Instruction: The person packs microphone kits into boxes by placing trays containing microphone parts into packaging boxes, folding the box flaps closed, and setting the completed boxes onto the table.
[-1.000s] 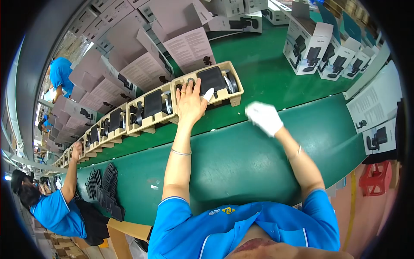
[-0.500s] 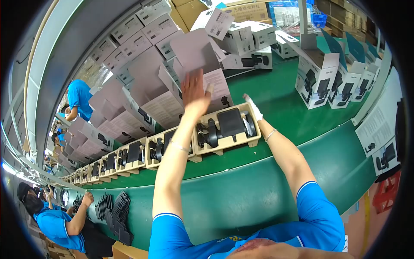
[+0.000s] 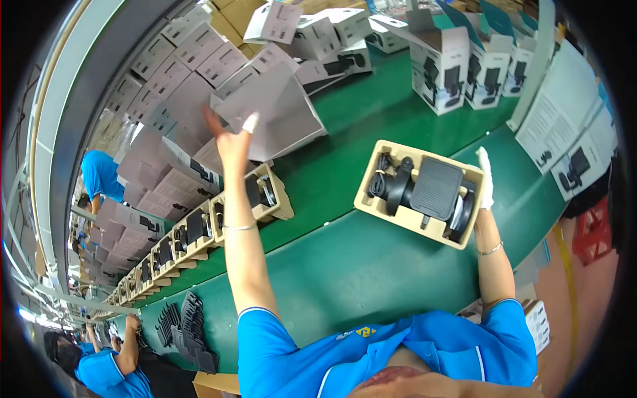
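My right hand (image 3: 486,179), in a white glove, grips the right end of a tan moulded tray (image 3: 381,211), held tilted over the green bench. In the tray lie a coiled black cable (image 3: 378,178), a black curved part (image 3: 399,186), a ribbed black rectangular part (image 3: 436,188) and a round-edged part at the right end. Far to the left, my left hand (image 3: 232,140) has its thumb, with a white fingertip cover, against an open-flapped carton (image 3: 282,109). Its blurred fingers reach round the carton's left side. Below that wrist is the row of filled trays (image 3: 275,207).
Open cartons (image 3: 176,176) stand behind the tray row; closed white boxes (image 3: 222,63) are stacked beyond. More open boxes (image 3: 438,73) stand at back right. Black parts (image 3: 189,325) lie on the bench (image 3: 318,278) at left, near a co-worker (image 3: 109,365). A metal post (image 3: 539,66) rises at right.
The right hand has lifted the end tray from the row and brought it right and nearer. The left hand has moved onto the carton, which is now turned. The view has shifted.
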`<state>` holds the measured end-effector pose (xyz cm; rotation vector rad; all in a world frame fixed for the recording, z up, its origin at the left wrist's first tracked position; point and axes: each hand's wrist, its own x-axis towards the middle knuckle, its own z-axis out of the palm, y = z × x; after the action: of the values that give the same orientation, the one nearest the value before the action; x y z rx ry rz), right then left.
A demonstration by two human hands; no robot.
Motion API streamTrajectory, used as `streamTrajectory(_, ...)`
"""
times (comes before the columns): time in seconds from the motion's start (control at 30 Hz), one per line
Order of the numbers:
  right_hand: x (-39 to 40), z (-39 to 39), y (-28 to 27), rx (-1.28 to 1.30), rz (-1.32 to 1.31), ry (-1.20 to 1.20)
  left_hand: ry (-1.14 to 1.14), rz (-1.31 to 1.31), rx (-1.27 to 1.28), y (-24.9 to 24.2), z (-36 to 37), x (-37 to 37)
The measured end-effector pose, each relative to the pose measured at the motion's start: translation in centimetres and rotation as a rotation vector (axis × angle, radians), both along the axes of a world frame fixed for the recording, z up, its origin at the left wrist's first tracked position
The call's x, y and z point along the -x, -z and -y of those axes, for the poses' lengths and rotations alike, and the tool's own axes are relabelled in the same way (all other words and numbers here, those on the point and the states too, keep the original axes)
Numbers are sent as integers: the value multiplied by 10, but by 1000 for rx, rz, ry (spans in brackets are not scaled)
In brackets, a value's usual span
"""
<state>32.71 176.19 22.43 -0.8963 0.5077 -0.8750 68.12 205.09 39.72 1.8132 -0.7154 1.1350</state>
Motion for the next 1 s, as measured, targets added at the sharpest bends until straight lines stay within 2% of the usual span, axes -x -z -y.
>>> streamTrajectory(0.1,50,-14,13,85,43,82,271,-750,-292,-29,-4,11)
streamTrajectory(0.17,65,-32,8,47,140,139,361,-504,-355,-30,10,45)
streamTrajectory(0.2,72,-43,4,29,225,175,380,-509,-382,-23,17,58)
streamTrajectory(0.27,91,-65,-1,-3,372,255,622,-338,-390,-3,32,84)
streamTrajectory(0.33,100,-68,1,-144,131,438,727,-492,-194,30,52,105)
streamTrajectory(0.37,104,-74,-3,-162,103,465,747,-524,-215,41,56,120)
streamTrajectory(0.47,113,-76,-15,-139,-14,567,872,-815,102,54,77,160)
streamTrajectory(0.6,131,-66,15,53,97,384,945,-1194,562,63,93,197)
streamTrajectory(0.63,132,-66,16,52,90,393,950,-1204,557,69,92,200)
streamTrajectory(0.77,116,-59,21,28,-181,450,955,-1035,327,102,79,198)
streamTrajectory(0.8,111,-56,23,23,-182,446,950,-1037,324,101,76,197)
streamTrajectory(0.93,95,-50,27,18,-245,289,862,-608,-483,92,61,198)
streamTrajectory(1.0,90,-51,25,-44,-211,256,853,-609,-496,90,59,196)
